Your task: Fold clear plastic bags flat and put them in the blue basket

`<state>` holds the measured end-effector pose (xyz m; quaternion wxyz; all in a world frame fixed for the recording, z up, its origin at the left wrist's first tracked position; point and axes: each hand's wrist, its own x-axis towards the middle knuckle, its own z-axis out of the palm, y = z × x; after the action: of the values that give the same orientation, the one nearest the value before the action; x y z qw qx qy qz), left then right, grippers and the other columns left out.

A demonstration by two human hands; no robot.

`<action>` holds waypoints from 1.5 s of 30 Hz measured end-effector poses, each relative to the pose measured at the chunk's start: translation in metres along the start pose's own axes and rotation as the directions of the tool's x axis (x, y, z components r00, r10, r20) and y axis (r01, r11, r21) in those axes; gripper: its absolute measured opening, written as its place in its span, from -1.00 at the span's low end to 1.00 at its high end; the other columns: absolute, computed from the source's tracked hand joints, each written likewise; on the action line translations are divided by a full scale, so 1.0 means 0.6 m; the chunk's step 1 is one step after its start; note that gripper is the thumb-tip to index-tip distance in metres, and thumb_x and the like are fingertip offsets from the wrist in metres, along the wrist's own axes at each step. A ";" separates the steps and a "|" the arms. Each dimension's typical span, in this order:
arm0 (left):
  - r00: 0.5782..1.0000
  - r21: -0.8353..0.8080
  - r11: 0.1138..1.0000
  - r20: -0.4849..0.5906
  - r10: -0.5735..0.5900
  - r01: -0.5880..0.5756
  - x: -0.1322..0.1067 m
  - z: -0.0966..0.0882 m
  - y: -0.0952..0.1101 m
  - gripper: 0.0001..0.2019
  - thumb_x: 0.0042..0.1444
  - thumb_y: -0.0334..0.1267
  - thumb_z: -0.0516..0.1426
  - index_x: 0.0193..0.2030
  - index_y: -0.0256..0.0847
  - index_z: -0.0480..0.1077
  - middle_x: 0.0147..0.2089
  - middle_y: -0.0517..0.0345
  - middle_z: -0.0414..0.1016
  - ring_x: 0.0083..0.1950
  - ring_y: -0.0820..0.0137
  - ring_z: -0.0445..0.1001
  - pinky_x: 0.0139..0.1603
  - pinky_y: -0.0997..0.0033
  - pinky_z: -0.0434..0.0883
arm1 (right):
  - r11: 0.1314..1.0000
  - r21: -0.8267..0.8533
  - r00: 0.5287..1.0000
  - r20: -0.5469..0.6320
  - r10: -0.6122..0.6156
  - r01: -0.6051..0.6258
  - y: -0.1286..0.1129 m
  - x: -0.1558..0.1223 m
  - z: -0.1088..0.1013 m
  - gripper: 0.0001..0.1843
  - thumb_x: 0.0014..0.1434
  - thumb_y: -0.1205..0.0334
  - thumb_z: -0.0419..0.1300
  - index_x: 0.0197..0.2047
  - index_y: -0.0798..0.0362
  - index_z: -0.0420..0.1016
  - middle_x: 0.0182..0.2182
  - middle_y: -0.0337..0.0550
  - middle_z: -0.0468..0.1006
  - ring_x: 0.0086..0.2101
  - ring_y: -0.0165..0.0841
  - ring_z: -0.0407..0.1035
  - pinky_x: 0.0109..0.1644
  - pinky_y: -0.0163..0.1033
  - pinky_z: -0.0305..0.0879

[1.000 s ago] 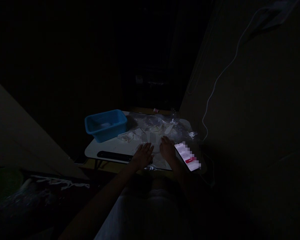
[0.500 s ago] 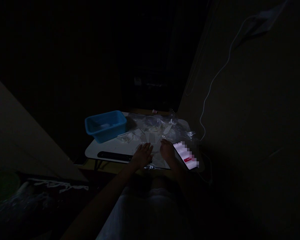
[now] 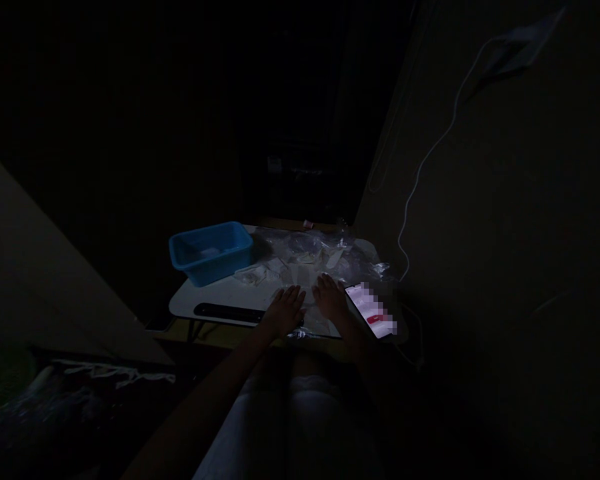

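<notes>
The scene is very dark. My left hand (image 3: 286, 311) lies flat with its fingers stretched out, over a clear plastic sheet or bag (image 3: 316, 323) at the near side of the small white table (image 3: 190, 300). Close beside it, my right hand (image 3: 330, 297) rests palm down with the fingers extended, near the left edge of a lit phone (image 3: 367, 310). Just beyond the fingertips are small pale, flat pieces (image 3: 305, 275) that I cannot identify. Crumpled clear plastic (image 3: 300, 241) spreads across the far part of the tabletop.
A blue plastic basin (image 3: 215, 267) stands on the table's left end. A long black slot or strip (image 3: 227, 312) runs along the near edge. A white cable (image 3: 419, 173) hangs down the right wall from an outlet (image 3: 523, 47). Crinkled plastic (image 3: 45, 400) lies at lower left.
My right hand has shifted slightly left and its fingers, curled before, are now stretched out flat. My left hand stays in nearly the same place.
</notes>
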<state>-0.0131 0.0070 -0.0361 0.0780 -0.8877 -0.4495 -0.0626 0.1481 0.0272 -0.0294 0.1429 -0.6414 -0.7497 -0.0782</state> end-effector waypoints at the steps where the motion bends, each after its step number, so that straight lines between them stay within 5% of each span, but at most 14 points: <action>1: 1.000 -0.002 1.000 0.002 0.001 -0.001 0.000 -0.001 0.000 -0.53 0.19 -0.15 -0.20 0.21 -0.31 0.02 0.26 -0.11 -0.01 0.26 0.20 -0.04 0.18 0.11 -0.01 | 1.000 -0.007 1.000 0.001 0.010 -0.010 0.000 0.000 0.000 -0.52 0.22 0.12 -0.23 0.12 0.15 0.16 0.14 0.05 0.15 0.14 -0.23 -0.02 0.13 0.03 -0.16; 12: 1.000 -0.012 1.000 -0.007 -0.007 0.006 0.000 0.003 0.000 -0.52 0.20 -0.14 -0.23 0.21 -0.31 0.01 0.26 -0.10 -0.02 0.27 0.21 -0.05 0.19 0.11 -0.03 | 0.999 -0.014 0.999 -0.037 0.038 -0.039 -0.002 -0.001 -0.001 -0.52 0.22 0.14 -0.23 0.12 0.16 0.17 0.13 0.05 0.17 0.13 -0.22 -0.01 0.12 0.02 -0.14; 21: 1.000 -0.020 1.000 -0.010 -0.018 0.018 0.000 0.002 0.003 -0.51 0.20 -0.13 -0.23 0.21 -0.31 0.01 0.26 -0.11 -0.02 0.27 0.21 -0.05 0.19 0.11 -0.03 | 0.984 -0.028 0.983 -0.050 -0.178 0.176 0.003 -0.005 -0.008 -0.59 0.09 0.35 -0.07 0.03 0.16 0.28 0.07 0.01 0.28 0.11 -0.30 0.04 0.11 -0.15 -0.12; 29: 0.999 -0.047 0.999 -0.038 -0.015 0.014 0.000 0.002 0.004 -0.52 0.19 -0.13 -0.21 0.20 -0.31 0.04 0.25 -0.12 0.00 0.27 0.20 -0.05 0.19 0.12 -0.04 | 0.992 -0.009 0.991 -0.045 -0.129 0.129 0.006 -0.005 -0.009 -0.62 0.09 0.38 -0.08 -0.03 0.15 0.34 -0.01 -0.02 0.37 0.03 -0.30 0.15 0.07 -0.18 -0.07; 37: 0.999 -0.058 0.998 0.047 -0.027 0.030 0.007 -0.007 0.001 -0.50 0.19 -0.14 -0.22 0.21 -0.38 0.00 0.27 -0.14 -0.05 0.27 0.20 -0.07 0.19 0.12 -0.04 | 0.991 0.079 0.992 -0.083 -0.100 0.107 0.016 -0.011 -0.015 -0.59 0.03 0.45 -0.08 -0.05 0.14 0.34 -0.07 -0.06 0.41 -0.08 -0.32 0.23 0.01 -0.24 0.02; 45: 0.998 -0.104 0.993 -0.037 -0.056 0.052 0.003 -0.004 -0.003 -0.48 0.16 -0.11 -0.17 0.20 -0.34 0.01 0.27 -0.14 -0.04 0.27 0.19 -0.07 0.18 0.14 0.00 | 0.960 0.167 0.971 -0.111 -0.210 0.226 0.021 -0.039 -0.033 -0.76 0.00 0.38 0.00 -0.28 0.07 0.43 -0.28 -0.14 0.44 -0.18 -0.33 0.23 -0.06 -0.26 0.08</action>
<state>-0.0135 0.0093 -0.0334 0.0394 -0.8765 -0.4680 -0.1053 0.1661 0.0014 -0.0191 0.2248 -0.5351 -0.8125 -0.0554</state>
